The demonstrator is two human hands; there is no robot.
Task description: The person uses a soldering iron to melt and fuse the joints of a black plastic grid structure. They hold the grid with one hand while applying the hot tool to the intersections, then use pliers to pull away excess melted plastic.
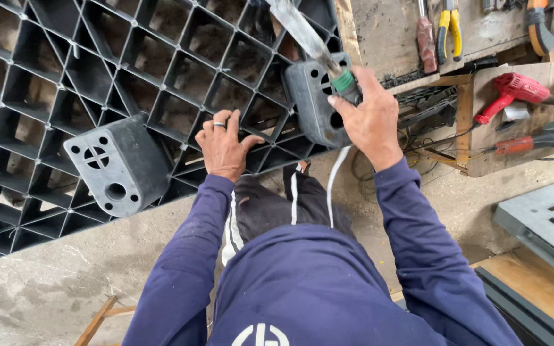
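Note:
A large black plastic pallet (84, 70) with an open grid stands on edge before me, its underside facing me. Two block feet stick out of it: one at the lower left (118, 163) and one at the right (315, 99). My left hand (224, 146), a ring on one finger, grips the grid's lower edge between the two feet. My right hand (367, 118) holds a long tool with a green collar (338, 77) and a pale shaft running up to the left, its tip against the right foot. A white cord hangs below that hand.
A wooden bench (405, 32) at the upper right carries pliers (450, 29) and a screwdriver (426, 38). A red power tool (514, 90) and another tool (533, 140) lie on a wooden stand. Grey panels (546, 221) lie at the right. Concrete floor (46, 282) spreads below.

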